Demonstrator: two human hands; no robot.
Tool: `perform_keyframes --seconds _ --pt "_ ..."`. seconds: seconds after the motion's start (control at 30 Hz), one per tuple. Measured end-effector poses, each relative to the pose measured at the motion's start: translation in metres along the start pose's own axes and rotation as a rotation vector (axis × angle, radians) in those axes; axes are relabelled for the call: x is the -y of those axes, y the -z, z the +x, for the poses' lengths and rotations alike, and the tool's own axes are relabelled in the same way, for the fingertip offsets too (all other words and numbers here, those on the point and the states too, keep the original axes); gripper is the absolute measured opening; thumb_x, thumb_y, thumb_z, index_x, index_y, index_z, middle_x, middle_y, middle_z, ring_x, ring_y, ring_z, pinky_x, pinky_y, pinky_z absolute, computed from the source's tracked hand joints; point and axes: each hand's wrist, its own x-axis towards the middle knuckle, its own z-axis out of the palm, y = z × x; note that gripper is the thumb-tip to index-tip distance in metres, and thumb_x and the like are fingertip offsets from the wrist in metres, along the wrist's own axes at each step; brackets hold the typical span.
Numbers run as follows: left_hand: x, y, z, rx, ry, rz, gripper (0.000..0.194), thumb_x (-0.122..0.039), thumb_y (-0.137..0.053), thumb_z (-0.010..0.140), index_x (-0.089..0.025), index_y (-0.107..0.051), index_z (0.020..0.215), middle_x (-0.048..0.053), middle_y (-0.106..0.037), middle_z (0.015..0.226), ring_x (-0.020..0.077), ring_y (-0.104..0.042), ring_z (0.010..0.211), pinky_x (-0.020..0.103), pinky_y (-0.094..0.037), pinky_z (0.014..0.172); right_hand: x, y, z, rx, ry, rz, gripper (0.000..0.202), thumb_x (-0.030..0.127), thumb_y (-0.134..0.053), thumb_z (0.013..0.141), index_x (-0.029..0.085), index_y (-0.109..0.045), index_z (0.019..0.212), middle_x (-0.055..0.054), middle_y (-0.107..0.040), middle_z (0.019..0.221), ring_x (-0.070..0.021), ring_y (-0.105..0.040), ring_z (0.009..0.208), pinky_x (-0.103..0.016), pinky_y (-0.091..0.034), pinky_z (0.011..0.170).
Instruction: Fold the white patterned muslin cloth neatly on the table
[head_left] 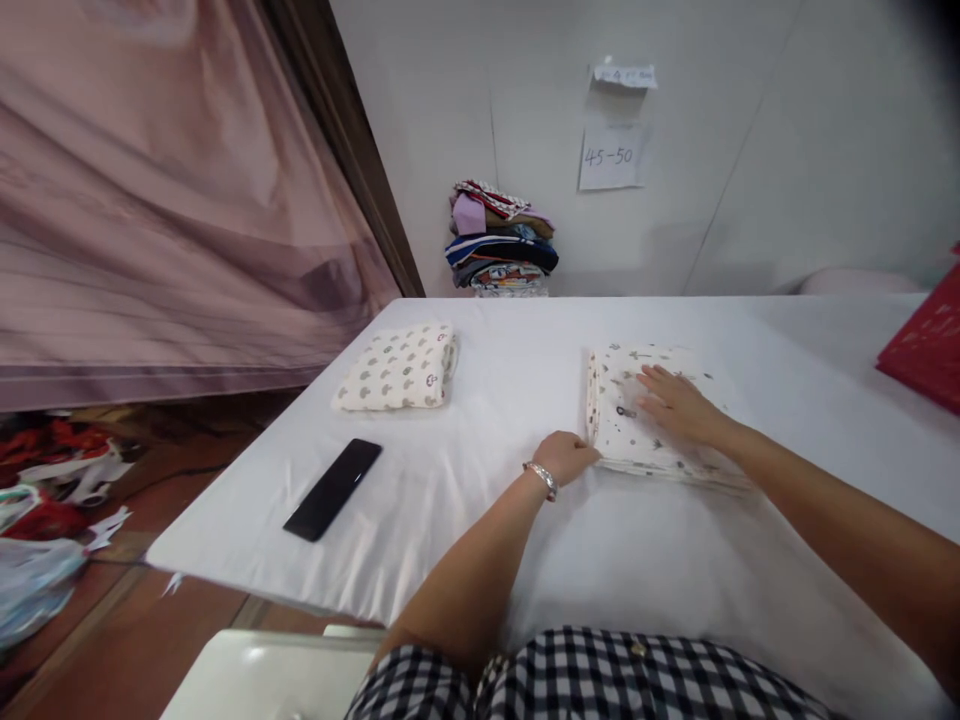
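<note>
A folded white cloth [622, 440] with small scattered prints lies on the white-covered table, in front of me and to the right. My right hand [679, 405] rests flat on top of it, fingers stretched out. At the cloth's near left corner is my left hand [566, 457], a silver bracelet on its wrist; its fingers are closed on the corner, and the fingertips are partly hidden. Another folded cloth [401, 370], cream with a mushroom-like print, sits farther left, apart from both hands.
A black phone [334, 490] lies on the table [480, 390] at left. Folded clothes [502, 240] are stacked against the wall behind. A red object [926, 340] is at the right edge. A pink curtain [180, 200] hangs left, and a white stool [270, 675] stands below the near edge.
</note>
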Motion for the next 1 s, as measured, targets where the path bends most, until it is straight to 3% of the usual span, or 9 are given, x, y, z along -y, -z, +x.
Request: perform_keyframes --seconds 0.13,0.3,0.57,0.83,1.0 --pt "0.002 -0.002 0.002 -0.037 -0.030 0.051 0.027 -0.037 -0.054 0.074 -0.018 -0.072 0.079 0.003 -0.066 0.070 0.0151 -0.057 0.063 0.023 -0.038 0.053 0.027 -0.022 0.051 0.057 0.046 -0.073 0.059 0.050 -0.024 0.091 0.021 -0.040 0.139 -0.010 -0.034 0.149 -0.0310 -0.022 0.138 -0.053 -0.025 0.108" --pt "0.004 -0.004 0.002 -0.053 -0.036 0.061 0.029 -0.038 -0.053 0.075 -0.018 -0.073 0.079 0.003 -0.068 0.073 0.0163 -0.058 0.067 0.023 -0.038 0.055 0.042 -0.049 0.064 0.054 0.011 -0.092 0.062 0.049 -0.019 0.092 0.014 -0.036 0.140 -0.013 -0.027 0.151 -0.0265 -0.021 0.139 -0.048 -0.021 0.110" --pt "0.001 -0.003 -0.002 -0.064 -0.025 0.048 0.027 -0.036 -0.053 0.072 -0.019 -0.073 0.079 0.003 -0.069 0.074 0.0167 -0.059 0.068 0.024 -0.038 0.057 0.034 -0.034 0.080 0.102 -0.003 -0.024 0.063 0.053 -0.024 0.089 0.018 -0.037 0.139 -0.010 -0.028 0.151 -0.0289 -0.018 0.140 -0.049 -0.022 0.110" --pt "0.000 -0.002 -0.003 -0.065 -0.033 0.059 0.026 -0.035 -0.053 0.072 -0.019 -0.073 0.077 0.003 -0.069 0.073 0.0169 -0.059 0.070 0.024 -0.039 0.060 0.041 -0.050 0.095 0.114 -0.010 -0.035 0.066 0.052 -0.019 0.091 0.015 -0.028 0.144 -0.010 -0.019 0.154 -0.0241 -0.012 0.141 -0.047 -0.014 0.113" --pt "0.001 -0.002 -0.003 -0.079 -0.022 0.046 0.026 -0.035 -0.055 0.072 -0.019 -0.073 0.081 0.002 -0.070 0.077 0.0170 -0.060 0.072 0.024 -0.040 0.062 0.032 -0.033 0.110 0.181 -0.032 0.028 0.066 0.056 -0.018 0.089 0.020 -0.035 0.141 -0.007 -0.022 0.154 -0.0265 -0.016 0.140 -0.046 -0.021 0.111"
